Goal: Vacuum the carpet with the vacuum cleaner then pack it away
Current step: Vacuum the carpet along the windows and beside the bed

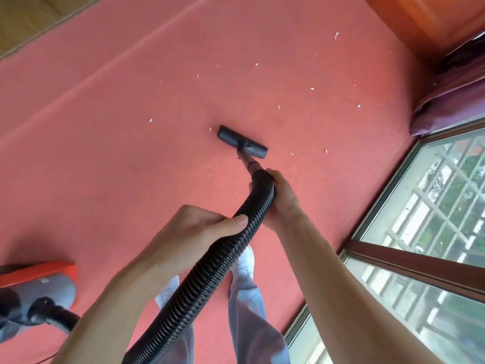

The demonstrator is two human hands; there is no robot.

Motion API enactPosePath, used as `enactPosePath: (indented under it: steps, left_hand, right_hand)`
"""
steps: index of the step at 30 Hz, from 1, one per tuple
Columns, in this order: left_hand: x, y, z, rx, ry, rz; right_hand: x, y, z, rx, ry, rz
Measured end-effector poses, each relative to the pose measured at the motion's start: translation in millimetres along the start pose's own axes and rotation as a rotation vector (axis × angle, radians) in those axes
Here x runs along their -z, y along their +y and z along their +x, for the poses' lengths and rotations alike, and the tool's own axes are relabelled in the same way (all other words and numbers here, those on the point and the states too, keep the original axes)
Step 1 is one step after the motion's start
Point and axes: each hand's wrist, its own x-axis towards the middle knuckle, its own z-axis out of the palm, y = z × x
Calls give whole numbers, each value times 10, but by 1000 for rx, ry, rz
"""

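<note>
Nearest the camera, a ribbed black flexible plastic hose (pixel 210 271) is held by both bare hands. It is gripped mid-length by the left hand (pixel 199 229), whose thumb is laid over the ribs while the fingers are curled beneath. Its curved end, where the thin dark wand tube (pixel 249 164) is joined, is clasped by the right hand (pixel 283 195), with the fingers wrapped round the bend.

The right hand is the nearer of the two to the flat black T-shaped plastic floor head (pixel 242 141), which is set on the salmon-red carpet (pixel 118 153) just beyond that hand, away from the person. The long axis of the floor head is laid crosswise to the wand.

Small white paper-like scraps (pixel 312 88) are scattered beyond the floor head and to its right, towards the glass window (pixel 433 206). One is seen just off its left end and two near its right end. A push forward and rightward, steered mainly by the right hand, is judged to be what the coming stroke calls for.

The orange-and-grey vacuum cleaner body (pixel 44 287) is stood well behind the floor head, to its left, with the hose plugged into it. Vacuuming is judged unfinished, and packing away is not yet begun.
</note>
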Motion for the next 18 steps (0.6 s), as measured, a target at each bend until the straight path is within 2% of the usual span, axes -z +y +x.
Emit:
enactPosePath:
  steps: [5,8,11,18]
  left_hand:
    - [58,184,-136,15,-318,145]
    - [-5,207,-97,66,-398,221]
    - [-266,127,-2,78,-378,285]
    - [-815,-169,301,42,-176,430]
  right_hand:
    - [408,128,-552,-9,29,149]
    - [653,260,-668,28,68,232]
    - [879,340,-620,40,166,308]
    - [1273,270,-271,46,319,420]
